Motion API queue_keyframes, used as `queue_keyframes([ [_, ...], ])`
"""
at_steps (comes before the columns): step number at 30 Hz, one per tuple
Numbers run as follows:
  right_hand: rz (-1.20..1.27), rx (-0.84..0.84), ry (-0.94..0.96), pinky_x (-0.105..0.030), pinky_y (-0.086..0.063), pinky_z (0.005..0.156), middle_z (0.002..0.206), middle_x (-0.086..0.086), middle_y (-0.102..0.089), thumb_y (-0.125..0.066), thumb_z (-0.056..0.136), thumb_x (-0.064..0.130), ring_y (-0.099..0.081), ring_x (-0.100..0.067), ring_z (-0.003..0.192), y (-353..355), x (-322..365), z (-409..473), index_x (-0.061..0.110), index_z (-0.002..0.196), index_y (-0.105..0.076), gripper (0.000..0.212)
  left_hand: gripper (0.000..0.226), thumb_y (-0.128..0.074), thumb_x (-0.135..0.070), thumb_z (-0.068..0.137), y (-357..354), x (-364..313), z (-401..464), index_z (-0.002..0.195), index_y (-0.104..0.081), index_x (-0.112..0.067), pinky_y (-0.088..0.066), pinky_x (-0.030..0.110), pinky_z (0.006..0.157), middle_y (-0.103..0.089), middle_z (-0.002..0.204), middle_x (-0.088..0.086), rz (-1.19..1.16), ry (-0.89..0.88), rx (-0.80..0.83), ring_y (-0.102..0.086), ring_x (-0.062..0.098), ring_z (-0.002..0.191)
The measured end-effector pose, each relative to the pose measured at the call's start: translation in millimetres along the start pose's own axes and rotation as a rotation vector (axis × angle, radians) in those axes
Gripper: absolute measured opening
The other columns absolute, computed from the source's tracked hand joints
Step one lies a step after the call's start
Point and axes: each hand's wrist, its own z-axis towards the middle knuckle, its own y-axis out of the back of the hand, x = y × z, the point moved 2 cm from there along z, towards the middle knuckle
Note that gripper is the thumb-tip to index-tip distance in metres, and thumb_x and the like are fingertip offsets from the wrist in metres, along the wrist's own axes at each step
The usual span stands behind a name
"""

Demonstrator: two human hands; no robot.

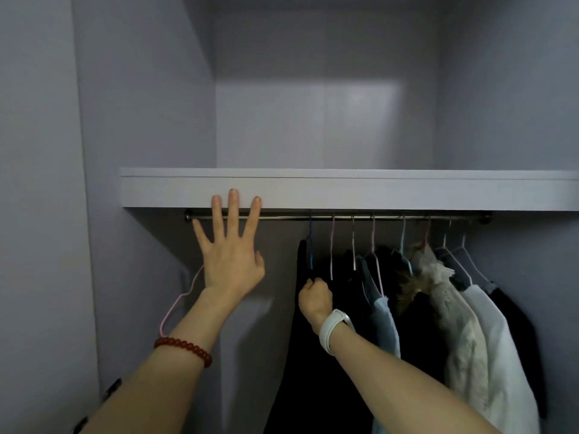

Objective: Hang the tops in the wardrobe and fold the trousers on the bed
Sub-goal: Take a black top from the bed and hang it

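Observation:
Inside the wardrobe a metal rail (282, 217) runs under a pale shelf (376, 191). My left hand (230, 255) is raised with fingers spread straight, its fingertips on the shelf's front edge and across the rail. An empty pink hanger (175, 303) shows behind my left forearm. My right hand (315, 299) is curled round the shoulder of a black top (300, 355) that hangs on a blue hanger (310, 245) hooked over the rail. To its right hang several tops on thin hangers: dark ones, a light blue one (383, 314), a cream lacy one (454, 324) and a white one (498, 346).
The wardrobe's left wall (125, 277) stands close to my left arm. Above the shelf is an open upper compartment (322, 120). The stretch of rail left of the black top carries no hung clothes. The right wall (548, 277) closes in the hung tops.

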Motion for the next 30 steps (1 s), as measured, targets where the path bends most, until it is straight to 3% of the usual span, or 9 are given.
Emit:
queue_keyframes([
  [4, -0.019, 0.030, -0.043, -0.026, -0.042, 0.074, 0.121, -0.022, -0.056, -0.032, 0.100, 0.008, -0.054, -0.034, 0.110, 1.8, 3.9, 5.3, -0.011, 0.114, -0.052, 0.032, 0.110, -0.070, -0.025, 0.068, 0.4, -0.7, -0.8, 0.147, 0.007, -0.029, -0.010, 0.067, 0.105, 0.008, 0.154, 0.009, -0.004, 0.004, 0.010, 0.003, 0.034, 0.142],
  [9, -0.102, 0.087, -0.019, -0.028, -0.042, 0.075, 0.121, -0.022, -0.053, -0.038, 0.096, 0.004, -0.054, -0.034, 0.107, -3.2, -5.4, -10.2, -0.007, 0.119, -0.049, 0.028, 0.095, -0.057, -0.022, 0.082, 17.4, -4.8, -8.3, 0.140, 0.017, -0.033, -0.005, 0.061, 0.110, 0.022, 0.152, 0.004, -0.051, 0.025, 0.121, 0.014, 0.032, 0.143],
  [15, -0.241, 0.108, 0.239, -0.035, -0.039, 0.096, 0.127, -0.017, -0.038, -0.045, 0.087, 0.004, -0.041, -0.036, 0.116, 16.8, -12.1, -60.8, 0.012, 0.139, -0.037, 0.053, 0.080, -0.057, -0.016, 0.084, 56.5, -8.6, -60.3, 0.150, -0.012, -0.025, -0.009, 0.060, 0.111, -0.001, 0.158, 0.010, -0.070, 0.112, 0.274, 0.001, 0.034, 0.144],
  [18, -0.230, 0.161, 0.338, -0.029, -0.031, 0.102, 0.135, -0.014, -0.037, -0.043, 0.090, 0.003, -0.038, -0.030, 0.123, 35.6, -6.5, -101.2, 0.008, 0.137, -0.039, 0.048, 0.074, -0.069, -0.011, 0.074, 81.8, -8.5, -99.4, 0.141, -0.039, -0.014, -0.026, 0.065, 0.101, -0.031, 0.149, 0.019, -0.111, 0.168, 0.260, -0.028, 0.041, 0.136],
  [21, -0.126, 0.301, 0.397, -0.018, -0.026, 0.100, 0.130, -0.011, -0.048, -0.043, 0.092, 0.002, -0.042, -0.023, 0.124, 48.4, -3.2, -146.2, 0.006, 0.130, -0.048, 0.038, 0.060, -0.064, -0.014, 0.075, 113.0, -1.1, -145.9, 0.133, -0.050, -0.010, -0.038, 0.060, 0.098, -0.042, 0.140, 0.020, -0.189, 0.327, 0.246, -0.043, 0.043, 0.124],
  [24, -0.058, 0.496, 0.344, -0.016, -0.033, 0.094, 0.121, -0.005, -0.058, -0.043, 0.093, 0.004, -0.052, -0.018, 0.116, 48.0, -10.9, -195.5, 0.007, 0.122, -0.055, 0.032, 0.055, -0.051, -0.022, 0.077, 150.4, 5.3, -209.0, 0.131, -0.052, -0.008, -0.041, 0.052, 0.099, -0.049, 0.135, 0.017, -0.266, 0.564, 0.289, -0.047, 0.039, 0.121],
  [28, -0.033, 0.783, 0.295, -0.029, -0.045, 0.092, 0.109, -0.008, -0.066, -0.043, 0.092, 0.001, -0.060, -0.022, 0.105, 27.7, -38.3, -256.3, 0.005, 0.109, -0.061, 0.025, 0.043, -0.050, -0.016, 0.090, 200.9, -5.8, -304.9, 0.133, -0.049, -0.011, -0.041, 0.036, 0.100, -0.048, 0.135, 0.009, -0.240, 0.784, 0.354, -0.047, 0.029, 0.122],
  [30, -0.068, 0.986, 0.274, -0.035, -0.046, 0.091, 0.106, -0.014, -0.067, -0.042, 0.093, 0.001, -0.062, -0.027, 0.101, 8.0, -58.0, -301.8, 0.001, 0.108, -0.061, 0.024, 0.041, -0.053, -0.011, 0.091, 241.2, -12.9, -368.2, 0.132, -0.050, -0.012, -0.037, 0.030, 0.099, -0.049, 0.133, 0.006, -0.149, 1.003, 0.336, -0.048, 0.025, 0.122],
])
